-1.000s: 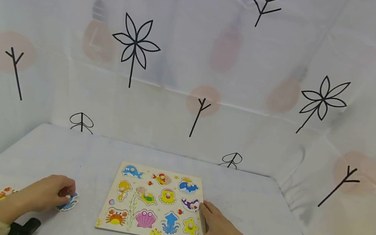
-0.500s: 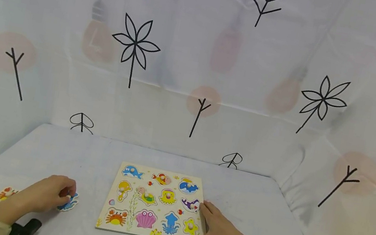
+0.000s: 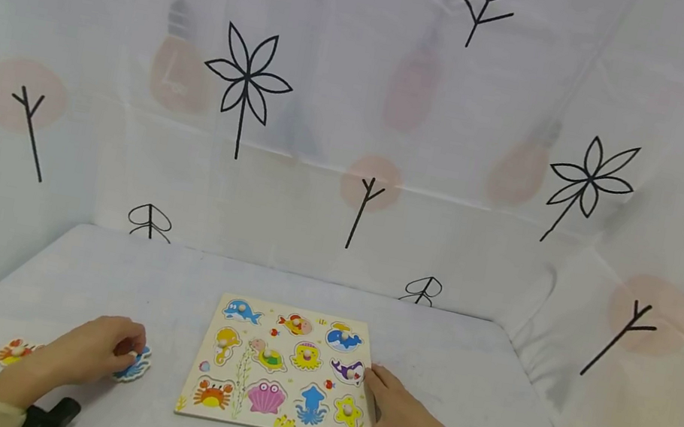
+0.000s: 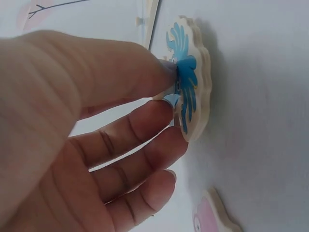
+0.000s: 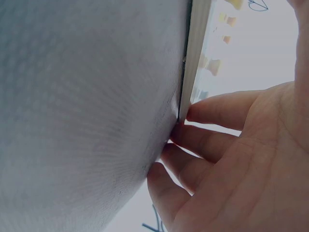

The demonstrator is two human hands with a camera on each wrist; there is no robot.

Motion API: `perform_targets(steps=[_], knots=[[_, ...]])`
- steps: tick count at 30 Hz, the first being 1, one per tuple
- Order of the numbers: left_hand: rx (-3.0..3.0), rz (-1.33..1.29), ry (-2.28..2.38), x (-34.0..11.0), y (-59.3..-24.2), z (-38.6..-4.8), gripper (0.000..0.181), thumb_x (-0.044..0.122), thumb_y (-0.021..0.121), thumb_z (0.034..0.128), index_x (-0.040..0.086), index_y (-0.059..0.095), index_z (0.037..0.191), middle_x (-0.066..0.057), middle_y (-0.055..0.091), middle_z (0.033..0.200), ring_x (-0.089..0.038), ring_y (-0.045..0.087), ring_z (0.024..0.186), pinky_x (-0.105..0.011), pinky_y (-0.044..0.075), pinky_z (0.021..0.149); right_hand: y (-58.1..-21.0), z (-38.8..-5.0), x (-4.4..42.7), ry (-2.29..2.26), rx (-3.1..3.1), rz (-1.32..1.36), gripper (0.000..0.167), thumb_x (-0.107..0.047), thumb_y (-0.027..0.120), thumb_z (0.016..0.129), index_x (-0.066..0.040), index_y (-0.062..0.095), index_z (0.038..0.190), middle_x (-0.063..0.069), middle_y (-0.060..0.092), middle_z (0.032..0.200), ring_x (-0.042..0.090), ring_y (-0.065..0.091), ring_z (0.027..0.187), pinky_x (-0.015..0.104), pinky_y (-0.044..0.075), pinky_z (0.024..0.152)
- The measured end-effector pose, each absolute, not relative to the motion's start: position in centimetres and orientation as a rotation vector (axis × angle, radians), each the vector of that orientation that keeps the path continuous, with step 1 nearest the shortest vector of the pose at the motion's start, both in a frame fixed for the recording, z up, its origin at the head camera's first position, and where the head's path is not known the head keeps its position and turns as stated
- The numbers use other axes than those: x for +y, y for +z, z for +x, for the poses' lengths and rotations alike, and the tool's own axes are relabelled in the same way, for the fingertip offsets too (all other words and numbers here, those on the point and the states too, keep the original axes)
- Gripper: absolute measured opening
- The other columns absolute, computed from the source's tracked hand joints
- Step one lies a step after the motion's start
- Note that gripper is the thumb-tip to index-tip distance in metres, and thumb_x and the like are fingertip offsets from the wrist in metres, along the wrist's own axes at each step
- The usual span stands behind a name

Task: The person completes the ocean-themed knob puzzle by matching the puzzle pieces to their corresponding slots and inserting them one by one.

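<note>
My left hand pinches a blue squid puzzle piece by its knob, left of the board. In the left wrist view the squid piece sits at the thumb and fingertips, just at the white surface; whether it touches is unclear. My right hand rests against the right edge of the wooden puzzle board, its thumb at the near right corner. In the right wrist view, fingers touch the board's side and the surface. Board pictures of the crab, pink shell and squid show no knobs; the other sea animals have them.
An orange crab puzzle piece lies left of my left forearm. Part of a pink piece with an eye shows low in the left wrist view, hidden in the head view. White printed cloth hangs around the table.
My left hand has moved slightly right and away from me, and the squid piece has shifted with it. My right hand and the board have stayed in place.
</note>
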State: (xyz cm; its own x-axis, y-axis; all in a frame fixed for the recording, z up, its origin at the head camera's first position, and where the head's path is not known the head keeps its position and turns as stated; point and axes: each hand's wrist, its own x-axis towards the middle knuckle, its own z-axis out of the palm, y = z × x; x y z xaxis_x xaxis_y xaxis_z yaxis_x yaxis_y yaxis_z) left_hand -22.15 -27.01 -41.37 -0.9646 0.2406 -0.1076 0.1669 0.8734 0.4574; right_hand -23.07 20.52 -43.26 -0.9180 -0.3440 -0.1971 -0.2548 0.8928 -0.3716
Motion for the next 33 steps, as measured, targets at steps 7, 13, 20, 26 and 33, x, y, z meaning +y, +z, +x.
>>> perform_targets(steps=[7,13,20,26,33], knots=[[2.908,0.335,0.672,-26.0,-41.1,-22.0,0.014,0.011,0.072,0.0809,0.018,0.060,0.082,0.002,0.048,0.072,-0.015,0.045,0.068,-0.030,0.037,0.060,-43.2,-23.1,20.5,-0.511,2.794,-0.452,0.121,-0.074,0.074,0.056,-0.009,0.031,0.149,0.013,0.023,0.154,0.035,0.024,0.140,0.057,0.028,0.106],[2.921,0.425,0.705,-24.7,-41.1,-22.0,0.015,0.009,0.072,0.0801,0.019,0.059,0.080,0.003,0.047,0.071,-0.014,0.044,0.067,-0.028,0.036,0.058,-43.1,-23.0,20.4,-0.517,2.791,-0.430,0.121,-0.073,0.074,0.055,-0.010,0.031,0.149,0.013,0.024,0.154,0.035,0.025,0.140,0.057,0.028,0.105],[2.928,0.489,0.710,-22.9,-41.0,-22.3,0.014,0.011,0.071,0.0812,0.019,0.060,0.082,0.005,0.047,0.073,-0.013,0.045,0.070,-0.028,0.038,0.061,-42.9,-22.9,20.3,-0.516,2.791,-0.417,0.120,-0.072,0.075,0.055,-0.010,0.032,0.149,0.013,0.025,0.154,0.035,0.025,0.139,0.058,0.028,0.104],[2.932,0.542,0.712,-21.1,-40.6,-22.6,0.014,0.012,0.071,0.0811,0.020,0.060,0.081,0.006,0.048,0.072,-0.013,0.045,0.070,-0.029,0.038,0.062,-42.9,-23.0,20.3,-0.507,2.792,-0.427,0.120,-0.073,0.074,0.055,-0.010,0.032,0.149,0.013,0.025,0.154,0.034,0.025,0.139,0.058,0.028,0.105],[2.934,0.661,0.702,-19.0,-40.7,-23.0,0.014,0.013,0.071,0.0816,0.021,0.059,0.080,0.009,0.047,0.073,-0.011,0.045,0.071,-0.029,0.038,0.063,-43.0,-23.0,20.4,-0.510,2.792,-0.413,0.120,-0.072,0.075,0.055,-0.010,0.032,0.149,0.013,0.025,0.154,0.035,0.025,0.139,0.058,0.028,0.104]])
